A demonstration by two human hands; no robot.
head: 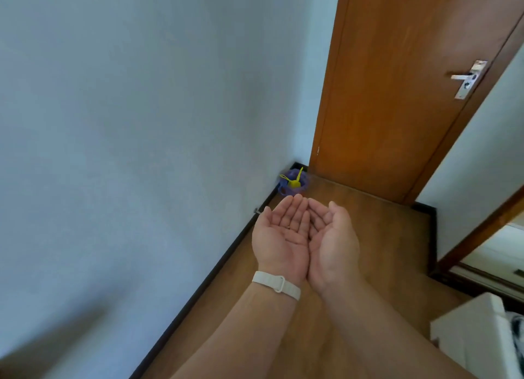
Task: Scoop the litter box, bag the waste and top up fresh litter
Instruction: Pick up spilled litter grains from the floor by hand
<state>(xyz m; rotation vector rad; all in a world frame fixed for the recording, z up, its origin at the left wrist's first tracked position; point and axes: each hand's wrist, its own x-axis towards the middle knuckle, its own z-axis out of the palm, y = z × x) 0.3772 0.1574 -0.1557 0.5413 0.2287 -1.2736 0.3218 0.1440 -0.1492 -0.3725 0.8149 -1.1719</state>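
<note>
The left hand (279, 237) and right hand (331, 238) are held together before the door (397, 95), palms up, fingers relaxed, empty. A purple bag (293, 185) with yellow ties is set just left of the door.

Pale blue-grey wall (127, 123) from 9 to 12 o'clock. Brown wooden door (397, 95) at 1 o'clock, silver lever handle (465, 77) at 2. Wood-look floor (382, 231) toward 5 o'clock, edged by dark skirting board (219, 265) along the wall's foot.
</note>
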